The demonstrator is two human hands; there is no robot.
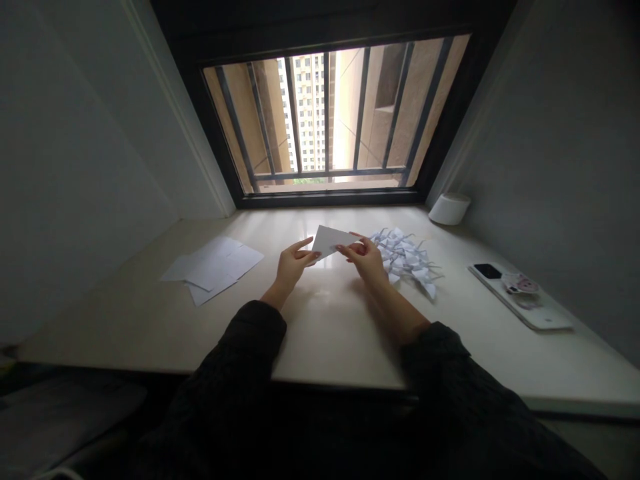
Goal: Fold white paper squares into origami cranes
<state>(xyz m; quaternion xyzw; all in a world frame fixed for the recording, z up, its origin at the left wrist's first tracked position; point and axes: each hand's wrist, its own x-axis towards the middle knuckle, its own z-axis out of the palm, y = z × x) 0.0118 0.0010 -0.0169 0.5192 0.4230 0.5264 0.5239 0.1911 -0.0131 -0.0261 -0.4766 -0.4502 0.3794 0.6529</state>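
A folded white paper (331, 239) is held just above the pale desk (325, 320), in front of the window. My left hand (294, 262) pinches its lower left edge with thumb and fingers. My right hand (366, 257) pinches its right side. Both sleeves are dark. Just right of my right hand lies a pile of several folded white paper cranes (407, 260).
A few loose white sheets (215, 267) lie on the desk at the left. A white phone (520, 295) with a sticker lies at the right, and a white round object (449, 208) stands in the back right corner. A barred window (330, 120) faces me.
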